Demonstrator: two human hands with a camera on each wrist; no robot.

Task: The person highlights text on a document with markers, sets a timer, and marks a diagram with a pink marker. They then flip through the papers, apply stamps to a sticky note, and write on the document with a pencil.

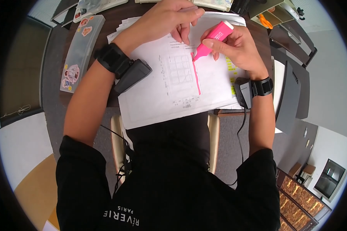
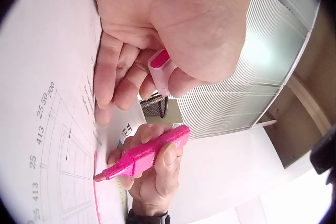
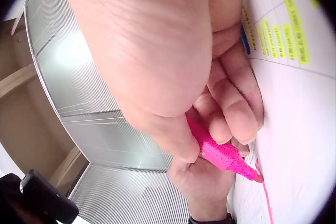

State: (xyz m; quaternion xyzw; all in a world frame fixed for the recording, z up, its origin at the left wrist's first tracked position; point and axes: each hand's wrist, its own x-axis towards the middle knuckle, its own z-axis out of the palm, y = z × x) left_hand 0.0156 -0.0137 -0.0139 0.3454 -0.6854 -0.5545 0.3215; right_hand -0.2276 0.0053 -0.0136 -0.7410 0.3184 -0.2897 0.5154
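The right hand grips a pink highlighter, its tip on the paper at the upper part of a pink line. That line runs beside a printed grid drawing. In the right wrist view the highlighter sits between thumb and fingers, tip down on the sheet. The left hand rests at the top of the paper; the left wrist view shows its thumb and fingers pinching the highlighter's cap, which has a pink inside.
A translucent case with stickers lies left of the papers. Yellow-highlighted text shows on a sheet under the right wrist. Orange scissors are in an organizer at the upper right. A black cable hangs below the right wrist.
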